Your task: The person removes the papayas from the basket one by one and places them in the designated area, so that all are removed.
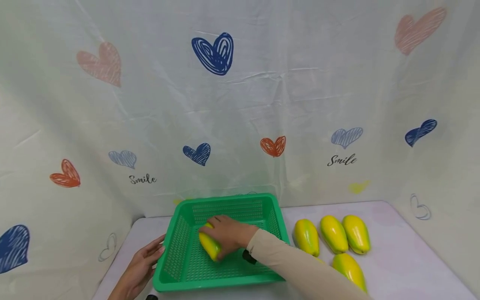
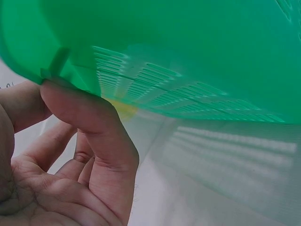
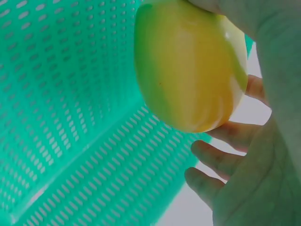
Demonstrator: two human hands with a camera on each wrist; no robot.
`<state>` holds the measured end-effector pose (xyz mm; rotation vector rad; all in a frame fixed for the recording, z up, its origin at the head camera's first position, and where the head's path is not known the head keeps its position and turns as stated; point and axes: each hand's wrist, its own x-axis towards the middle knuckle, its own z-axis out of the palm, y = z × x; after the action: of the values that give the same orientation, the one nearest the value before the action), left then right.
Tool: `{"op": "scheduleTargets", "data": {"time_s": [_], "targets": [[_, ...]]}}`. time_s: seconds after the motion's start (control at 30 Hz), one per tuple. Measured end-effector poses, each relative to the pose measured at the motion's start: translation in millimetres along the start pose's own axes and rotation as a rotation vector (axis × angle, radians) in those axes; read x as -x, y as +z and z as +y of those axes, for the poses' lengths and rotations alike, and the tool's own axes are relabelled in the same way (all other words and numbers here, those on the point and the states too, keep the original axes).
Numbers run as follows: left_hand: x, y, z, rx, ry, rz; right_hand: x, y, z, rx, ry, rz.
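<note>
My right hand (image 1: 229,234) is inside a green plastic basket (image 1: 210,284), gripping a yellow papaya (image 1: 208,246) with green tinges. From the right wrist, the papaya (image 3: 188,70) shows the thumb on one side and fingers on the other, over the slotted basket floor (image 3: 108,174). At the basket's left side is my left hand (image 1: 139,264), its fingers touching the outside just under the rim. The left wrist view has a bent finger (image 2: 106,127) with its tip against the rim's underside, the palm facing the camera.
Several more papayas (image 1: 333,234) lie on the pale table (image 1: 397,250) right of the basket; the right sleeve (image 1: 300,262) partly covers one of them. Behind the table hangs a white curtain (image 1: 240,112) printed with hearts.
</note>
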<state>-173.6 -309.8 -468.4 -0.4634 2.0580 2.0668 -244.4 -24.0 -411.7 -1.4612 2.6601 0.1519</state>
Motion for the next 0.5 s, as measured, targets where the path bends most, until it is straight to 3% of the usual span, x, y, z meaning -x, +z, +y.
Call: {"op": "scheduleTargets", "data": {"time_s": [0.5], "targets": [[-1.9,-0.6,0.2,-0.006,-0.006,-0.001,60,-18,24,0.053,0.018,0.119]]}}
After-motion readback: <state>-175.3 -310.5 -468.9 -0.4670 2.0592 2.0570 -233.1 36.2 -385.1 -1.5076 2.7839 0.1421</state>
